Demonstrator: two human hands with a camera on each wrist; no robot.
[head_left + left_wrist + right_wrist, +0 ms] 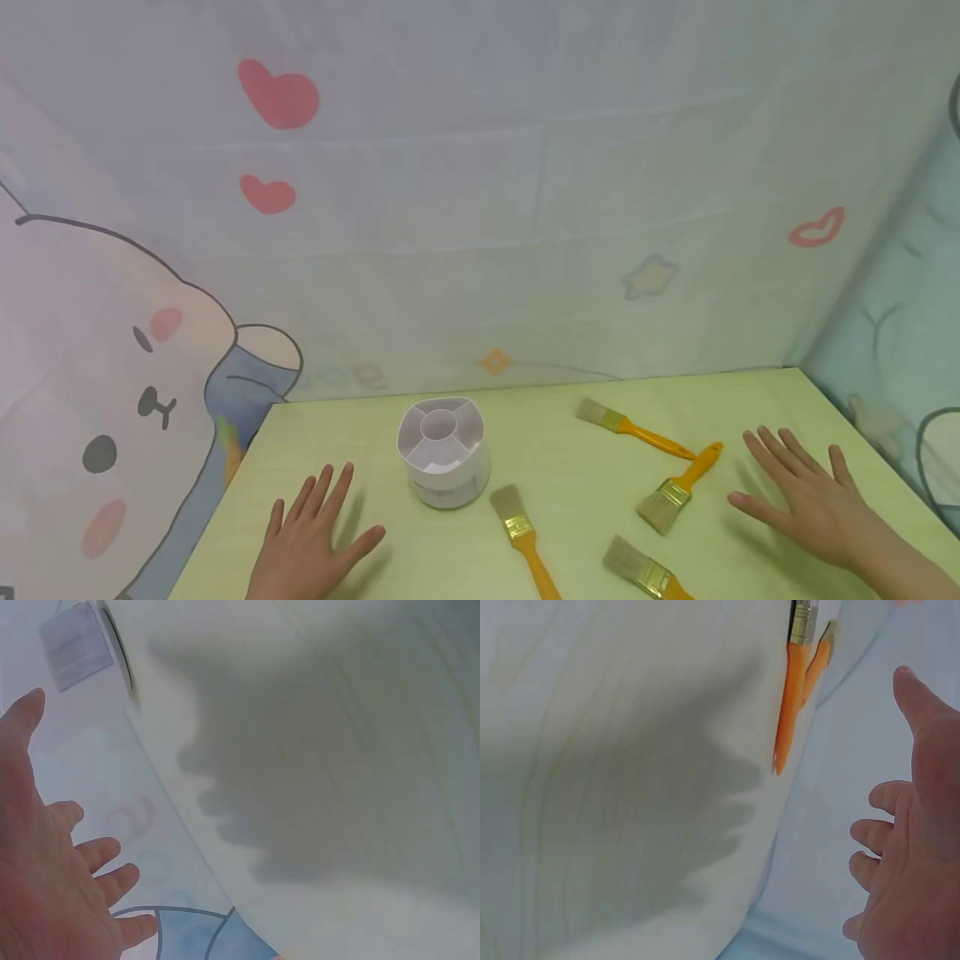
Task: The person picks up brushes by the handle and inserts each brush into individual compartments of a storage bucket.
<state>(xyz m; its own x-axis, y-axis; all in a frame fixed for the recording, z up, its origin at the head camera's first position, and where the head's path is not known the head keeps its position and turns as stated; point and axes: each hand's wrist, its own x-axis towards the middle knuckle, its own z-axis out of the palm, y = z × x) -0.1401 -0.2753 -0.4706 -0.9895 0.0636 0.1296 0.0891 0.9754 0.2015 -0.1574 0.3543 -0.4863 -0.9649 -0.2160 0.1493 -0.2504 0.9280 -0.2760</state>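
My left hand (306, 537), fingers spread and holding nothing, hovers over the table's left side, its shadow beside it. To its upper right stands a round white organizer (444, 479), with a ring of compartments around a central cup. My right hand (813, 504) is spread over the right side, also holding nothing. Nearest to it lies a paintbrush (679, 487) with an orange handle, bristles toward the front left. Behind that lies a second paintbrush (637, 431). A third paintbrush (522, 537) lies right of the organizer, and another paintbrush (647, 571) is cut off by the bottom edge.
The pale yellow-green table (555, 454) ends at a hanging cloth backdrop (465, 292) printed with hearts and a cartoon animal. Another patterned cloth (911, 333) hangs along the right side. Both orange handles near the right hand also show in the right wrist view.
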